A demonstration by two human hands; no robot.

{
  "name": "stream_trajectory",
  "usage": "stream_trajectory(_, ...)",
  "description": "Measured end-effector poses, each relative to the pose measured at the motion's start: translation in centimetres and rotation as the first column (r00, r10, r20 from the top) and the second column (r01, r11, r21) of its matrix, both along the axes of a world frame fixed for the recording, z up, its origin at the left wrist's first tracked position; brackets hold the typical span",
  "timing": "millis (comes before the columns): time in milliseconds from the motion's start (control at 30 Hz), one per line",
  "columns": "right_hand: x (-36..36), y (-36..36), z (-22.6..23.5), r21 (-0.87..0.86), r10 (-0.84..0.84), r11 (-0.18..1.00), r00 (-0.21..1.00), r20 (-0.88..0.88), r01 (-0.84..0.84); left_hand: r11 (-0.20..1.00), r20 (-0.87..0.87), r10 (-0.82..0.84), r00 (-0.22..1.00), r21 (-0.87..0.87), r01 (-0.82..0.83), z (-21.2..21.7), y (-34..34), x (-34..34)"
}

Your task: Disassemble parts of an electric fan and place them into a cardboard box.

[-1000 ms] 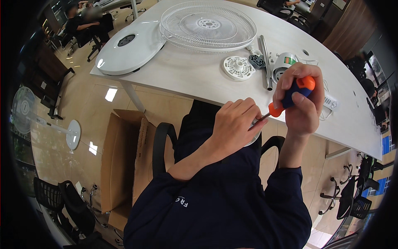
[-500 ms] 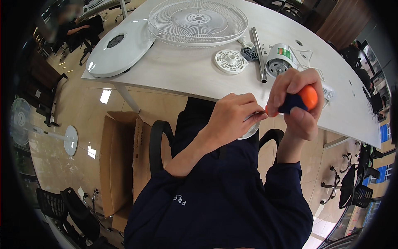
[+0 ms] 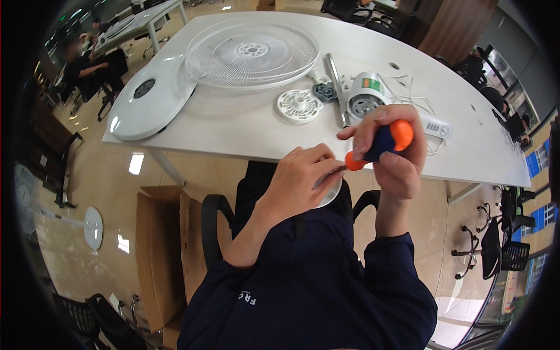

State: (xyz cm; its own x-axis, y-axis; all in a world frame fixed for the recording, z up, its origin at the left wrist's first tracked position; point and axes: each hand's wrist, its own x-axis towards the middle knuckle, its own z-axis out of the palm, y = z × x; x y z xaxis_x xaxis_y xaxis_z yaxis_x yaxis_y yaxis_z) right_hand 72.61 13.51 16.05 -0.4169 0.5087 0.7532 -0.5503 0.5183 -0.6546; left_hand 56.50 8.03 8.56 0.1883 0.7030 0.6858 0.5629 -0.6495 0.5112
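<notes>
My right hand (image 3: 402, 149) holds a screwdriver (image 3: 382, 144) by its thick dark blue and orange handle, the index finger lifted and the grip looser. The shaft points left and down toward my left hand (image 3: 300, 184), whose fingers are closed in a pinch around it; the tip is hidden. Below my left fingers, over my lap, part of a white round piece (image 3: 331, 195) shows; whether that hand also holds it I cannot tell. Beyond my hands on the table lie a fan motor (image 3: 368, 87), a metal tube (image 3: 336, 87), a white slotted disc (image 3: 298, 106) and a dark grey knob (image 3: 324, 91).
Clear fan grilles (image 3: 254, 35) and a white round base (image 3: 131, 116) rest on the white table (image 3: 233, 125). A white cable and control piece (image 3: 436, 128) lie right. An opened cardboard box (image 3: 157, 251) stands left of my chair (image 3: 213, 221). A person sits far left.
The view has shifted, so table and hands sit elsewhere in the picture. My right fingers have loosened and opened somewhat around the screwdriver handle; the left hand keeps its pinch.
</notes>
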Motion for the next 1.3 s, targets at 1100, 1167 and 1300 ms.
stream_trajectory(1100, 2.1, -2.7, -0.2, -0.170, -0.348, 0.922, 0.937, 0.026, 0.347, 0.913, 0.142, -0.377, 0.915, -0.111, 0.393, -0.7, 2.8, 2.6)
stream_trajectory(1167, 1.4, -2.9, -0.2, -0.156, -0.429, 0.891, 0.903, 0.012, 0.426, 0.903, 0.168, -0.360, 0.918, -0.184, 0.388, -0.4, 2.5, 2.7)
stream_trajectory(1300, 1.6, -3.3, 0.0, -0.147, -0.426, 0.888, 0.900, 0.091, 0.435, 0.907, 0.135, -0.330, 0.934, -0.231, 0.353, 0.6, 2.4, 3.1)
